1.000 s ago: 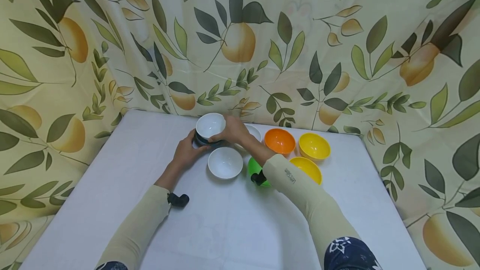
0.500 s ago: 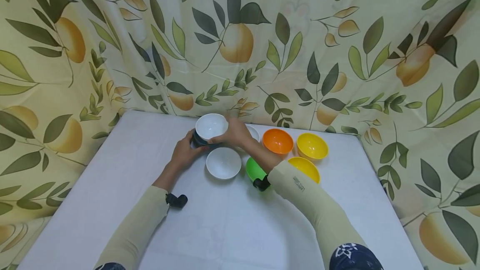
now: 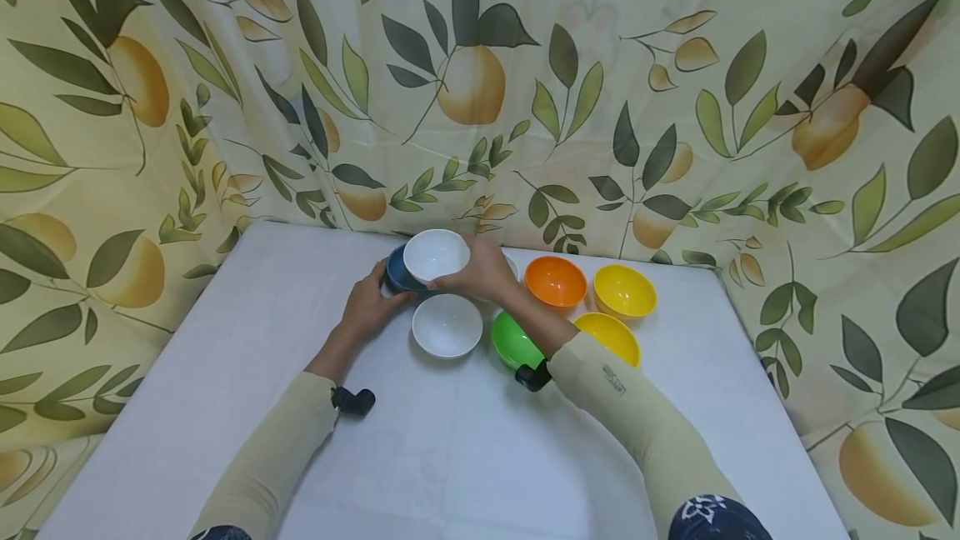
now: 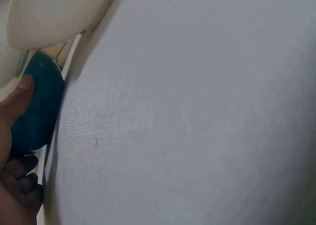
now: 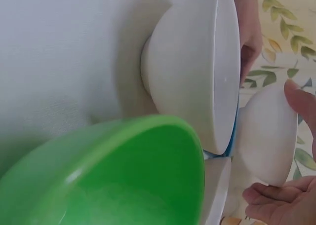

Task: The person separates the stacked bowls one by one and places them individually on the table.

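Note:
My left hand (image 3: 367, 304) grips the side of a blue bowl (image 3: 396, 270) at the back left of the table. In the left wrist view the thumb lies on the outer wall of this blue bowl (image 4: 42, 104). With my right hand (image 3: 483, 270) I hold a white bowl (image 3: 437, 255) by its rim and side, raised above the blue one and shifted to its right. The right wrist view shows this white bowl (image 5: 269, 133) between thumb and fingers. A second white bowl (image 3: 447, 326) stands just in front. Another white bowl (image 5: 217, 193) is mostly hidden behind my right hand.
Right of the hands stand a green bowl (image 3: 516, 342), an orange bowl (image 3: 556, 282) and two yellow bowls, one at the back (image 3: 626, 292) and one nearer (image 3: 611, 338) partly behind my right forearm. A patterned curtain (image 3: 480, 165) hangs behind the white-covered table (image 3: 450, 457).
My right hand has moved the white bowl to the right from over the blue bowl, whose inside now shows. My left hand has stayed on the blue bowl.

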Demonstrator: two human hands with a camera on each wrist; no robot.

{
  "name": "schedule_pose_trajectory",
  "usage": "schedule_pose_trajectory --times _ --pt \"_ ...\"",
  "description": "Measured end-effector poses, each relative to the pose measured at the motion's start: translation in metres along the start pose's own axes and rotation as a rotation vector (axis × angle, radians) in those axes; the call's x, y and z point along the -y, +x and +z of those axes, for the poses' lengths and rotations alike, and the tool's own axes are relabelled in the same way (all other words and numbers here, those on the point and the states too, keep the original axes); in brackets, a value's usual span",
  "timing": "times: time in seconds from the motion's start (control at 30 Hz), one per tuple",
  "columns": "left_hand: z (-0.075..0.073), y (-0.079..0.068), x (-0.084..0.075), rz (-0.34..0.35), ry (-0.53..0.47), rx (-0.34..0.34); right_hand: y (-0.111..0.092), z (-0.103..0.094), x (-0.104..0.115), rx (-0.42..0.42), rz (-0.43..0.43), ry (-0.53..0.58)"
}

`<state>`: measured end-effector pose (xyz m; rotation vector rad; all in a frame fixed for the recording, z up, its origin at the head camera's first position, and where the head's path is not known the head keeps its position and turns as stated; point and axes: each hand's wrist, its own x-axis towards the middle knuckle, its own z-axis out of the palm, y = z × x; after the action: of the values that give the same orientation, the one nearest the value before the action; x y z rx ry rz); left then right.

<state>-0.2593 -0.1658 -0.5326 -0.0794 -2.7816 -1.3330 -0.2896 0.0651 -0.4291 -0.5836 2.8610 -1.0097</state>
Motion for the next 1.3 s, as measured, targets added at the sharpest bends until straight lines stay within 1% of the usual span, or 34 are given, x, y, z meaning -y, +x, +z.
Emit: schedule_pose_trajectory --times 0.13,0.37,0.67,0.8,0.97,1.07,1.3 --pt "0.000 -0.001 -0.001 -0.001 0.007 0.000 -0.005 -0.003 -0.004 -0.013 0.001 0.024" --pt "-0.001 -0.002 -0.004 -0.014 0.011 0.004 -0.013 -0.011 -0.006 -0.023 0.023 0.112" --pt "-0.001 -0.002 -0.002 -0.004 0.003 0.005 -0.024 -0.017 -0.007 -0.046 0.034 0.101" --pt "0.000 -0.001 -0.001 0.003 0.001 0.003 -0.031 -0.019 -0.008 -0.039 0.053 0.097" --pt "0.001 -0.002 -0.002 -0.007 -0.004 0.007 -0.039 -0.022 -0.012 -0.043 0.084 0.084" --pt "0.001 -0.001 -0.001 -0.015 0.013 0.011 -0.044 -0.024 -0.013 -0.044 0.099 0.082" --pt "-0.001 -0.002 -0.003 -0.043 0.027 0.019 -0.056 -0.031 -0.014 -0.029 0.124 0.135"
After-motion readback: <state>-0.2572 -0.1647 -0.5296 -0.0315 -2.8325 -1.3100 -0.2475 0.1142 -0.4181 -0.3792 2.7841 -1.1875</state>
